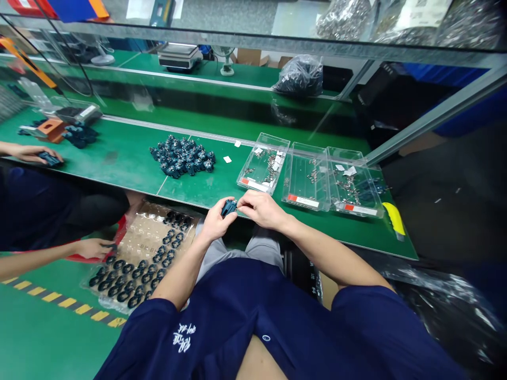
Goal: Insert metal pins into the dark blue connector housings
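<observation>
Over the near edge of the green bench, my left hand (216,220) is closed around a small dark blue plastic part (228,208). Beside it, my right hand (259,207) pinches at the right end of that part; whatever its fingertips hold is too small to make out. Just beyond my right hand stands a clear plastic tray (247,168) with small metal pieces and paper scraps inside. A pile of similar dark blue parts (182,156) lies on the bench to the left.
Two more clear trays (303,200) (358,210) stand to the right, near a yellow utility knife (394,219). At left, a co-worker's hands (37,154) handle dark parts. Below the bench is a carton of black rings (134,240). A metal shelf rail (245,42) crosses above.
</observation>
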Available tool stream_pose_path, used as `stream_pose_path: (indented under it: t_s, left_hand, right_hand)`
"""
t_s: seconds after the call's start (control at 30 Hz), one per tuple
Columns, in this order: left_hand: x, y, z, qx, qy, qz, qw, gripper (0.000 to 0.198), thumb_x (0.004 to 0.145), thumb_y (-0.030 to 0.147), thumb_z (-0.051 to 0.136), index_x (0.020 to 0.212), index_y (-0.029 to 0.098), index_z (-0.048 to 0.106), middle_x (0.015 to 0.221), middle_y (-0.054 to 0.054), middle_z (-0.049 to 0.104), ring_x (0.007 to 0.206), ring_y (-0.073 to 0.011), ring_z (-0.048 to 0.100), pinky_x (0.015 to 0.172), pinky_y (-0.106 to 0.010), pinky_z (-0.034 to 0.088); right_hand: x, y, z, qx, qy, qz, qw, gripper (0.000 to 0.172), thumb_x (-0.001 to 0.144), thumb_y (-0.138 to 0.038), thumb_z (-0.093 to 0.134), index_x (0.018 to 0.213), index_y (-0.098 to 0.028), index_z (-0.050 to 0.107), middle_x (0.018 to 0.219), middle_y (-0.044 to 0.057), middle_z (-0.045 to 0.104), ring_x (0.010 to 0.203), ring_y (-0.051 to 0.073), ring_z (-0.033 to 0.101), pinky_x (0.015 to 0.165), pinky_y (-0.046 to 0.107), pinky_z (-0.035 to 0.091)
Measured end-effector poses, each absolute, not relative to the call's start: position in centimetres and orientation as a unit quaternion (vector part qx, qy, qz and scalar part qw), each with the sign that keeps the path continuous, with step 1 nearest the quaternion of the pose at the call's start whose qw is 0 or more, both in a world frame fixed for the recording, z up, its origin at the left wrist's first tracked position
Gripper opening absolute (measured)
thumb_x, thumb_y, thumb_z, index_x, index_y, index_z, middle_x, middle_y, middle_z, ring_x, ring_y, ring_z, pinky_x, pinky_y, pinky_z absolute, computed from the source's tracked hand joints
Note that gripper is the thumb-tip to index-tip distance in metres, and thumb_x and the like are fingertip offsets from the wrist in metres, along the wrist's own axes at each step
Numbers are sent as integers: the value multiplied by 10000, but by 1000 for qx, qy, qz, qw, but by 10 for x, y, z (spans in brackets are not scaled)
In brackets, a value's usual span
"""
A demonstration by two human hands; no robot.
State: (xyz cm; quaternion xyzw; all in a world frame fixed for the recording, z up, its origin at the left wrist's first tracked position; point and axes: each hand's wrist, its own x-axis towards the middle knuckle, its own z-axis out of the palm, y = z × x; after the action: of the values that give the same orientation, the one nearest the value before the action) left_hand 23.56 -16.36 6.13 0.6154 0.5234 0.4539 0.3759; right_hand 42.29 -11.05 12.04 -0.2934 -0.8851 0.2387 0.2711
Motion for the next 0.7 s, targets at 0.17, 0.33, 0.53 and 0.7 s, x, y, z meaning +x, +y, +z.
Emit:
stream_pose_path:
  t_s: [0.17, 0.33, 0.53, 0.7]
  left_hand:
    - [239, -161, 58, 609, 550, 468, 329, 339, 801, 298, 647, 1126, 200, 653, 1088, -68, 704, 1012, -240, 654, 935, -368, 502]
    - [243, -161, 55, 585, 571, 497, 290, 250, 782, 225, 615, 1024, 199, 674, 981, -49, 717, 912, -221, 662, 871, -352, 517]
    - [231, -161, 46, 583, 559, 505, 304, 308, 767, 254, 640, 1068, 201, 676, 1014, -61, 720, 918, -233, 668, 892, -373, 517]
    - [205, -158, 24, 537, 512, 543, 394, 339, 812, 272, 559, 1119, 185, 673, 1091, -73, 714, 1030, -249, 662, 958, -391, 505]
  right_hand:
    - [415, -115, 117, -323, -874, 239, 274, 111, 858, -118, 595, 782, -165, 661, 774, 43, 629, 708, 150, 563, 695, 283, 464]
    - [404, -124, 110, -345, -863, 197, 313, 125, 892, -150, 558, 821, -172, 659, 834, 73, 641, 772, 175, 584, 719, 302, 479]
    - [395, -110, 107, -393, -813, 318, 291, 50, 777, -193, 700, 764, -164, 662, 730, 5, 616, 638, 121, 550, 633, 256, 447]
    - [367, -97, 94, -375, -789, 399, 278, 122, 796, -273, 697, 839, -162, 668, 790, 11, 646, 692, 128, 581, 655, 257, 473]
